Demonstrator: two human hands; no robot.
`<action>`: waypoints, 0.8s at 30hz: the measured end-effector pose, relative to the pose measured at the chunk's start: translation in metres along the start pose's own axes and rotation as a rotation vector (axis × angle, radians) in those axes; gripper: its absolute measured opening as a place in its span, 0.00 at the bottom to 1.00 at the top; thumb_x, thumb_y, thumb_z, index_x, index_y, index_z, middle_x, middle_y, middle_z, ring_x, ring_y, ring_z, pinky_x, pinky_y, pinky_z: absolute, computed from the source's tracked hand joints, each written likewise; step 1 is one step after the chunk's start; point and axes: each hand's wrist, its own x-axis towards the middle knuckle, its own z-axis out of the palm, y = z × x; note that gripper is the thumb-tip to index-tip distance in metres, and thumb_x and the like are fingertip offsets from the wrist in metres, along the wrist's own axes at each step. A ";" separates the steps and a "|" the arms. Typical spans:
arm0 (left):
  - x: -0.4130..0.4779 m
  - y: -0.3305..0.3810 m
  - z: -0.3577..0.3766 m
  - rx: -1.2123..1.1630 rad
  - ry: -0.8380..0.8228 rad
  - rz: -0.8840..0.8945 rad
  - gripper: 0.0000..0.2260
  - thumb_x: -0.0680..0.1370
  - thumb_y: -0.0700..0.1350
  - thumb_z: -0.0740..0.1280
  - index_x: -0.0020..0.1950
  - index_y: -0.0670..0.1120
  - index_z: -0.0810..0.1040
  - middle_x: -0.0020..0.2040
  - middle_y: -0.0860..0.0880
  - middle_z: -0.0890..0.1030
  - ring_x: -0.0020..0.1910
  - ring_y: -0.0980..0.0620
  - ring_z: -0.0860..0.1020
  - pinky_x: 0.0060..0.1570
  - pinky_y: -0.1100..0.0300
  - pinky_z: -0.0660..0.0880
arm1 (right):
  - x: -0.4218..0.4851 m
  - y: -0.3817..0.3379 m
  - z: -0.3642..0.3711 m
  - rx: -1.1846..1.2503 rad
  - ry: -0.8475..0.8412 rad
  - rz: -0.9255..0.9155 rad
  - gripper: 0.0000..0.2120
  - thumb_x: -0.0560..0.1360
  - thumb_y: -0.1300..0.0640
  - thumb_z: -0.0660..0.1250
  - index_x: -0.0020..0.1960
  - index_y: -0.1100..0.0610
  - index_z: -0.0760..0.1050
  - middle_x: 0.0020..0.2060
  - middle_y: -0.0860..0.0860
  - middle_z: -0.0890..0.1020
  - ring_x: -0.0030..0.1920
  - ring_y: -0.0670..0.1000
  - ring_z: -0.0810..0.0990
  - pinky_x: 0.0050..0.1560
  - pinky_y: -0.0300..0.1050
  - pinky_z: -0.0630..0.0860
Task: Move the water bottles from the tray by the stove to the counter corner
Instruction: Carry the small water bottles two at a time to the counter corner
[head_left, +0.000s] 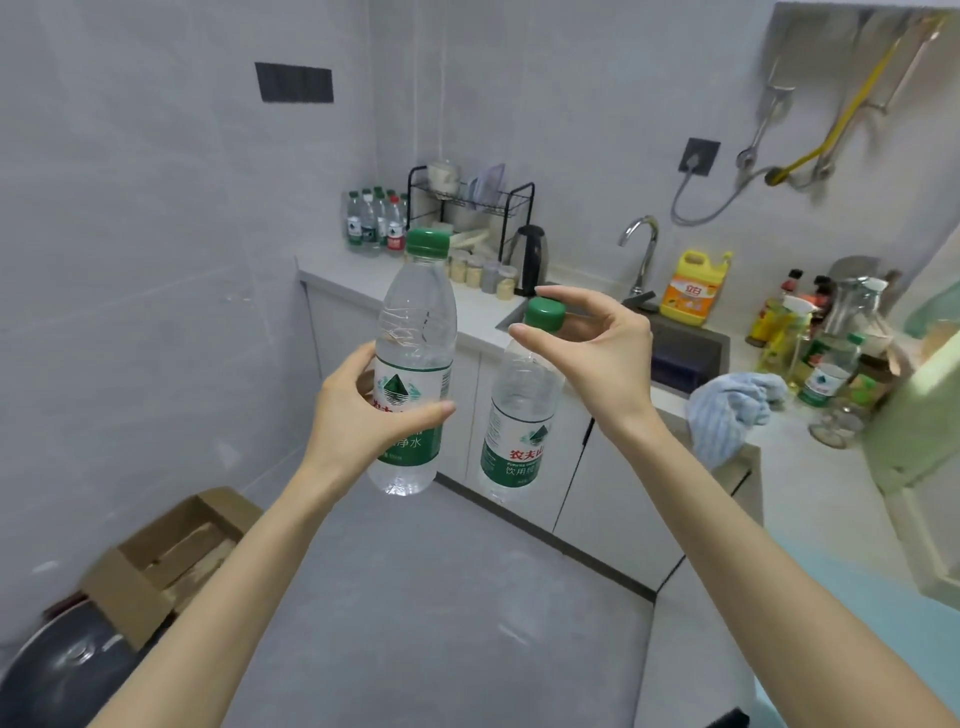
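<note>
Your left hand (363, 410) wrapped round a clear green-capped plastic water bottle (413, 364), your right hand (597, 353) pinching a second green-capped bottle (519, 405) by its cap, more bottles (375, 222) clustered on the far white counter corner (332, 267), grey floor (441, 597) below.

1. Left hand (363, 410): wrapped around a clear plastic green-capped water bottle (413, 374), upright.
2. Right hand (597, 348): pinching the neck of a second clear green-capped bottle (519, 405), hanging.
3. Cluster of matching bottles (375, 223): white counter corner (332, 265).

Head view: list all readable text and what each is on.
"农夫山" in red, with "饮用" below it, on the label of the water bottle in the right hand.
"净水" on the label of the water bottle in the left hand; its red characters are covered by fingers.
Yellow detergent jug: red logo, too blurred to read.
Bottles in the counter corner: too small.
</note>
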 end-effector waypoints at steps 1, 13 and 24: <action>0.013 -0.007 -0.005 0.007 0.014 -0.004 0.26 0.61 0.44 0.82 0.56 0.51 0.78 0.47 0.55 0.84 0.46 0.61 0.82 0.43 0.69 0.77 | 0.013 0.008 0.012 0.011 -0.013 0.004 0.19 0.64 0.60 0.81 0.53 0.56 0.83 0.43 0.51 0.87 0.44 0.48 0.86 0.51 0.46 0.82; 0.190 -0.086 -0.071 0.027 0.057 -0.027 0.27 0.61 0.41 0.82 0.56 0.49 0.78 0.48 0.55 0.84 0.45 0.62 0.82 0.45 0.69 0.78 | 0.149 0.075 0.152 0.049 -0.051 0.026 0.18 0.63 0.62 0.81 0.52 0.56 0.83 0.42 0.51 0.87 0.43 0.47 0.86 0.48 0.43 0.82; 0.353 -0.153 -0.122 0.019 0.088 -0.082 0.28 0.60 0.42 0.83 0.56 0.54 0.78 0.47 0.58 0.84 0.47 0.61 0.82 0.48 0.65 0.78 | 0.279 0.131 0.263 0.049 -0.061 0.044 0.19 0.64 0.63 0.80 0.54 0.59 0.82 0.44 0.52 0.87 0.45 0.48 0.86 0.49 0.42 0.82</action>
